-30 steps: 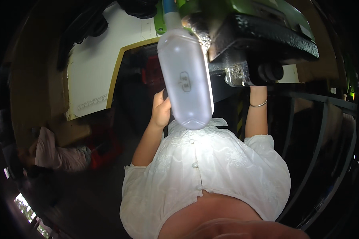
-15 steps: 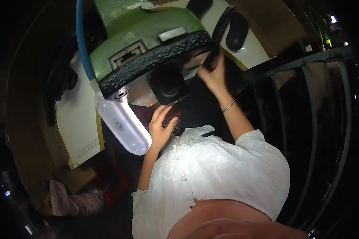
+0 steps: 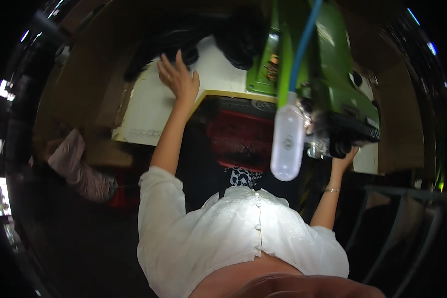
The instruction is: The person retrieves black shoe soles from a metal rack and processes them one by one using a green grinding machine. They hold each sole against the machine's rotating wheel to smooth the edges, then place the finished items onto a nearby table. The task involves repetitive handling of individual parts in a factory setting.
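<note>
My left hand (image 3: 181,82) reaches over the white tabletop with its fingers spread and nothing in them. Its fingertips are at the near edge of a pile of dark, glossy black pieces (image 3: 179,37); whether they touch it I cannot tell. On the right, my right hand (image 3: 346,160) is at the underside of a green machine head (image 3: 335,69). The machine's black lower part covers most of its fingers, so I cannot see what they hold. A pale, rounded lamp (image 3: 287,149) hangs from the machine beside a blue hose (image 3: 305,44).
The white tabletop (image 3: 146,111) has a yellow-edged cutout, with a red tray-like thing (image 3: 238,141) below. Cardboard-brown walls (image 3: 92,84) flank the table. Grey metal rails (image 3: 397,223) stand at lower right, and a crumpled pinkish cloth (image 3: 79,164) lies at lower left.
My view has swung left, so the machine now appears farther right. My left hand has moved from below the machine head out to the black pile. My right hand remains by the machine.
</note>
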Demonstrator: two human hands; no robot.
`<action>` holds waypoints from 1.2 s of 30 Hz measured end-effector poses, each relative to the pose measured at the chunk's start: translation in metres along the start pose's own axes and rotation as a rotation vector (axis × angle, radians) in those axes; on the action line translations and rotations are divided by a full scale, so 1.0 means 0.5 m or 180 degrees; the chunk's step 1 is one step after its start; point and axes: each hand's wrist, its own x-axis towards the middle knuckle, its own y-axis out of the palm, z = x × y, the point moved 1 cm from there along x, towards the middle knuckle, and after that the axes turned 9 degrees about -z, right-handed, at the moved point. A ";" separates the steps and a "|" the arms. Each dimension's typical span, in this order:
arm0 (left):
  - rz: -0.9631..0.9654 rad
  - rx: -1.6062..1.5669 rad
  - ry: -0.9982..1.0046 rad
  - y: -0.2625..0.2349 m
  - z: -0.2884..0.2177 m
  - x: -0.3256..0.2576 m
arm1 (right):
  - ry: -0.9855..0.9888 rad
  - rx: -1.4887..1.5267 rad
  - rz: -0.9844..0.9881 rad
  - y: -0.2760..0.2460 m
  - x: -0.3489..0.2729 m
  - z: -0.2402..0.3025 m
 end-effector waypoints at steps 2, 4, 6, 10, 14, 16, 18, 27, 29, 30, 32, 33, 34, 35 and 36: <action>0.0188 0.0753 0.0192 0.037 0.043 0.097 | 0.0227 0.0490 0.0177 0.015 -0.034 -0.009; 0.0580 0.1203 0.0509 0.067 0.083 0.168 | 0.0267 0.0699 0.0362 0.028 -0.046 -0.046; 0.1290 0.1211 0.0426 0.099 0.130 0.196 | 0.0282 0.0546 0.0530 0.039 -0.051 -0.041; 0.1490 0.1004 0.0073 0.078 0.180 0.141 | 0.0364 0.1135 0.0657 0.052 -0.057 -0.008; 0.1529 0.0923 -0.0579 -0.025 0.234 -0.017 | 0.0415 0.0722 0.0835 0.054 -0.069 -0.013; 0.1504 0.1279 -0.0905 -0.091 0.292 -0.095 | 0.0104 0.0293 0.0998 0.069 -0.073 -0.023; 0.1517 0.1532 -0.1038 -0.152 0.316 -0.130 | 0.0112 0.0741 0.1035 0.086 -0.080 0.004; 0.0827 0.0086 -0.1226 -0.364 0.160 -0.109 | 0.0359 0.1809 0.1995 0.186 -0.177 0.153; 0.0152 -0.0449 -0.0717 -0.361 0.072 -0.137 | 0.0613 0.2001 0.2721 0.190 -0.214 0.183; 0.0207 -0.0696 -0.0602 -0.360 0.024 -0.162 | 0.1071 0.2153 0.3238 0.159 -0.229 0.259; 0.0581 -0.0837 0.0062 -0.357 -0.071 -0.213 | 0.2524 0.3268 0.3903 0.124 -0.255 0.338; 0.0786 -0.0915 0.0258 -0.337 -0.105 -0.271 | 0.3403 0.3854 0.4265 0.115 -0.263 0.381; 0.1122 -0.1127 0.0456 -0.317 -0.143 -0.328 | 0.3729 0.3865 0.3944 0.122 -0.271 0.396; 0.1488 -0.1350 0.0647 -0.305 -0.174 -0.375 | 0.4072 0.3846 0.3595 0.131 -0.284 0.395; 0.1699 -0.1781 0.0750 -0.305 -0.198 -0.398 | 0.2837 0.3217 0.4170 0.167 -0.283 0.321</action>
